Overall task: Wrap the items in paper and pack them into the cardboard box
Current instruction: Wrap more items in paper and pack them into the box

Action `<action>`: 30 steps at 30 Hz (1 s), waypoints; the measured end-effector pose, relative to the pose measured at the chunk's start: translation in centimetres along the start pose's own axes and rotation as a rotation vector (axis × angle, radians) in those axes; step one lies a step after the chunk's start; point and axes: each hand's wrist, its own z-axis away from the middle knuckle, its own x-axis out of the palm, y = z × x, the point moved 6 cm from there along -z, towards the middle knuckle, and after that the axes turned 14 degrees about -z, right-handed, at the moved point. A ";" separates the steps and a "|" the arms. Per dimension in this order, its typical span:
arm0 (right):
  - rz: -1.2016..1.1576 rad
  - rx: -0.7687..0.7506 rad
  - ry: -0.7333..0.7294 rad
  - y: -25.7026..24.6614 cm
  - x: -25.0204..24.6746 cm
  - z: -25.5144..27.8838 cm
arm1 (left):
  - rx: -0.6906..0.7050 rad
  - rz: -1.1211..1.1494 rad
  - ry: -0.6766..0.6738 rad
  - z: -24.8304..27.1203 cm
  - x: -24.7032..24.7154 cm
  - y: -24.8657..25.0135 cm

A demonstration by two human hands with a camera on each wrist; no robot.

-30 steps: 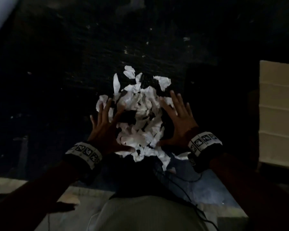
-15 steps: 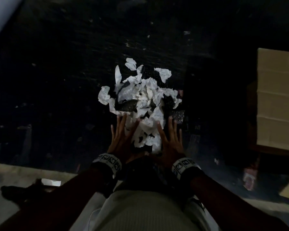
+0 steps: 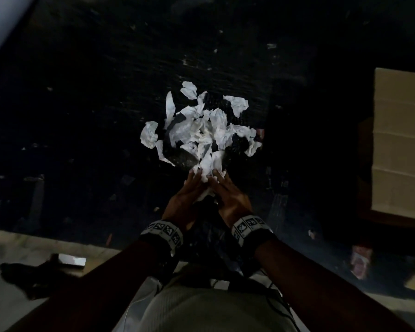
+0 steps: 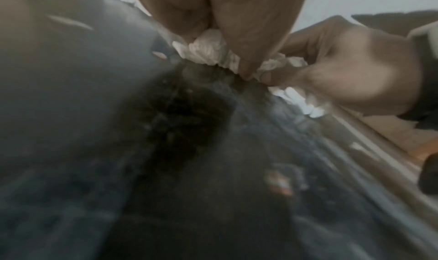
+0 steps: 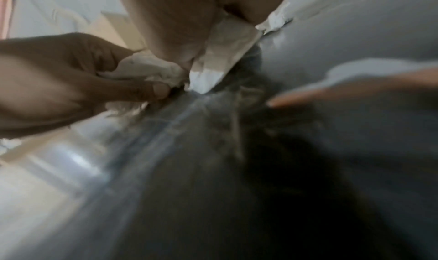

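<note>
A heap of crumpled white paper pieces (image 3: 201,130) lies on a dark surface in the head view. A dark speckled thing (image 3: 185,158) shows under the heap; what it is cannot be made out. My left hand (image 3: 189,195) and right hand (image 3: 228,195) meet at the heap's near edge and squeeze a wad of paper (image 3: 205,176) between them. In the left wrist view the paper (image 4: 208,52) bunches under my left fingers (image 4: 249,30), with the right hand (image 4: 343,73) curled on it. In the right wrist view my left hand (image 5: 71,80) pinches the paper (image 5: 151,65).
A cardboard box (image 3: 400,140) stands at the right edge. A small red and white packet (image 3: 359,262) lies near its front corner. A dark shape (image 3: 34,274) lies on the pale floor strip (image 3: 22,245) at the lower left. Small white scraps dot the dark surface.
Both hands have slid from the sides of the heap to its near edge and come together, fingers now curled on a wad of paper.
</note>
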 end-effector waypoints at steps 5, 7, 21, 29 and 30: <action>-0.045 -0.018 -0.006 -2.6 -2.1 0.4 | 0.008 0.005 0.044 1.1 -2.5 2.2; -0.063 -0.062 0.009 -4.5 -3.7 0.4 | 0.032 0.037 0.117 1.4 -4.4 3.9; 0.009 -0.010 -0.011 -4.6 -6.9 -14.5 | 0.072 -0.111 0.268 -11.8 -12.0 2.8; 0.194 -0.012 -0.172 -1.5 -6.4 -15.2 | -0.049 -0.348 0.117 -12.0 -10.6 -0.5; 0.217 -0.010 -0.151 -1.8 -7.3 -15.0 | -0.084 -0.356 0.086 -11.9 -11.0 -0.9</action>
